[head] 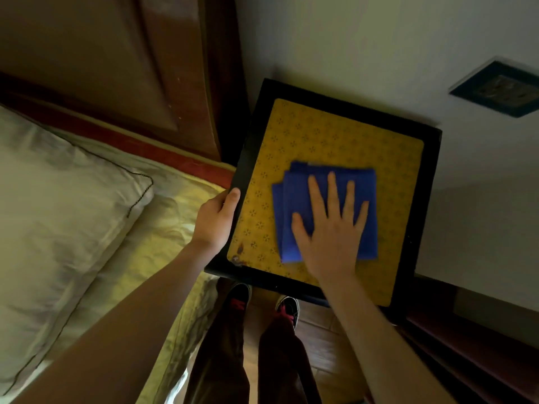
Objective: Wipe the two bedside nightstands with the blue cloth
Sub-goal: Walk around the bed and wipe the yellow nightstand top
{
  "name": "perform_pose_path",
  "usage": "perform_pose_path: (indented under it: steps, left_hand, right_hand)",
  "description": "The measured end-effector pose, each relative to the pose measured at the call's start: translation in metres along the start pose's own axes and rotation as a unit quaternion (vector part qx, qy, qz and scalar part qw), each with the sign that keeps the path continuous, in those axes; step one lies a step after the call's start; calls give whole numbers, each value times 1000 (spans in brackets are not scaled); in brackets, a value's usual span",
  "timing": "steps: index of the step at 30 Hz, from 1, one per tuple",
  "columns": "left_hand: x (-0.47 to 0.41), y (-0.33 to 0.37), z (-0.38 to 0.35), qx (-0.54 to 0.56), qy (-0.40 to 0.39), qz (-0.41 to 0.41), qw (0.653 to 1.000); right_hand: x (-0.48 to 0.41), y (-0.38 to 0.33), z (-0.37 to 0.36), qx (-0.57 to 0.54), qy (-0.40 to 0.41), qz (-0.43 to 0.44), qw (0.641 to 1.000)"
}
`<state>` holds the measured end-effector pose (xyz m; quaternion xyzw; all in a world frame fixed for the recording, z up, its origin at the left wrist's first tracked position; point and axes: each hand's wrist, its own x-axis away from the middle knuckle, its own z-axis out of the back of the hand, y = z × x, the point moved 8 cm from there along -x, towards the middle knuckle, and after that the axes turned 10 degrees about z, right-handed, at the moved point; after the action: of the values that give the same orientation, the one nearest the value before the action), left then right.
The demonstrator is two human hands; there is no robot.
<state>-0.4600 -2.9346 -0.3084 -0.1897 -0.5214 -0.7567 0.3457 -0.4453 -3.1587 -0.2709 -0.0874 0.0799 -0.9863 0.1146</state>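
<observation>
Dark trousers and black shoes (287, 306) stand on the wood floor right at the foot of the nightstand (431, 182), and up from them come two bare forearms. Right hand (332, 228) is flat, fingers spread wide, palm pressing down on the folded blue cloth (294, 205), gripping nothing, just pinning it to the yellow patterned mat (335, 135) that covers the black tabletop. Cloth sits mid-mat, toward the near side. Left hand (214, 221) curls over the nightstand's left edge, thumb on top, clamped on the rim. To the left, a cream pillow (55, 196) on a yellow sheet; beyond, the brown headboard (116, 62) and pale wall with a dark outlet plate (500, 88).
</observation>
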Motion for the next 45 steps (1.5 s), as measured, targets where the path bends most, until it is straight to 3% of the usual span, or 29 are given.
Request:
perform_pose_path:
  steps: [3,5,10,15,19,23,29,32,36,40,45]
  left_hand:
    - [1,2,-1,12,-6,-2,1000]
    - [-1,1,-1,23,-13,-3,1000]
    - [-10,-10,-3,82,-25,15,996]
    - [-13,-13,-4,73,-19,5,997]
    - [-10,-12,-2,95,-23,16,995]
    - [-7,-11,-1,114,-25,34,993]
    - [-10,-14,-2,131,-37,44,990]
    - [-13,-17,-5,148,-49,47,987]
    - [-15,-15,-4,141,-38,30,989]
    - [-15,-16,-5,130,-38,25,990]
    - [-14,-13,-4,130,-39,10,991]
  right_hand:
    - [66,-23,-17,19,-41,14,999]
    - [65,-29,-21,14,-48,-1,999]
    - [-35,-41,-11,24,-5,-1,1000]
    - [-151,-52,3,16,19,7,1000]
    - [-179,-54,7,13,20,22,999]
    - [-122,-52,4,22,19,38,999]
    - [32,-59,-26,49,-39,13,998]
    - [54,-69,-34,50,-54,-3,997]
    - [7,-70,-23,35,-31,-44,998]
    - [-102,-61,-5,11,7,-74,997]
    - [-187,-51,7,-11,22,-62,998]
